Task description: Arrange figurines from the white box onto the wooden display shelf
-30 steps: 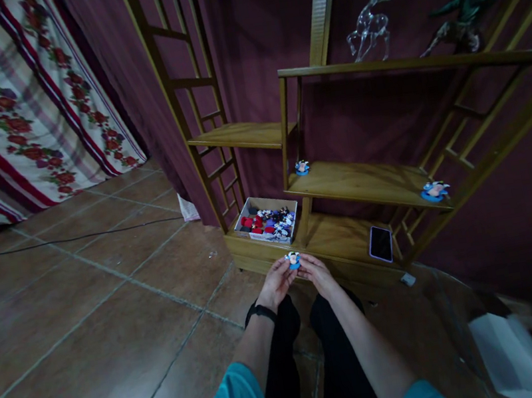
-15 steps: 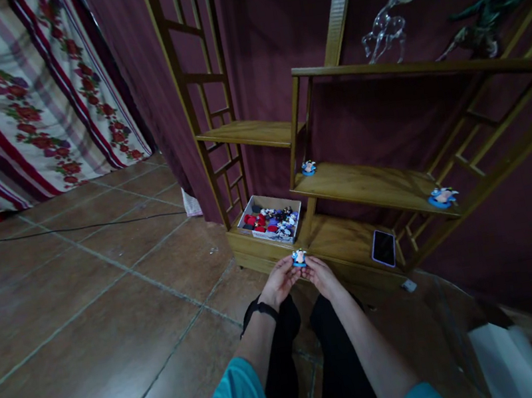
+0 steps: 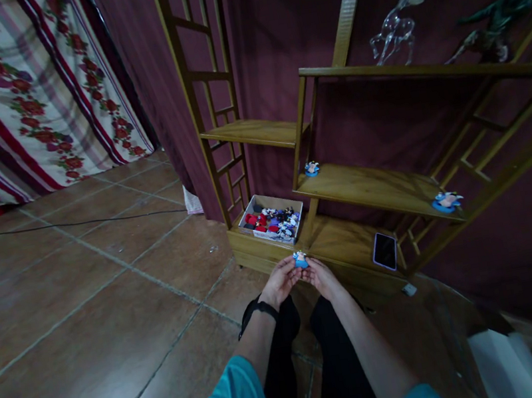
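Observation:
Between my fingertips, in front of the low shelf, is a small figurine point(image 3: 300, 259) with a blue base and a pale upper part. My left hand point(image 3: 282, 280) grips its left side, and my right hand point(image 3: 319, 276) grips its right side. Two similar figurines stand on the middle shelf point(image 3: 370, 187): one figurine point(image 3: 312, 169) at its left end, another figurine point(image 3: 447, 201) at its right end. Just beyond my hands, an open cardboard box point(image 3: 266, 234) holds several small red, white, purple and dark figures.
A phone or small tablet point(image 3: 384, 251) lies on the bottom shelf point(image 3: 338, 241). Above stand a clear glass deer point(image 3: 393, 31) and a dark green sculpture point(image 3: 495, 21). A thin black cable point(image 3: 73, 224) crosses the tiled floor at left. White items point(image 3: 509, 362) lie at lower right.
The figurine in my hands has tilted slightly, showing more of its blue base. My hands stay in nearly the same place; the view has shifted a little.

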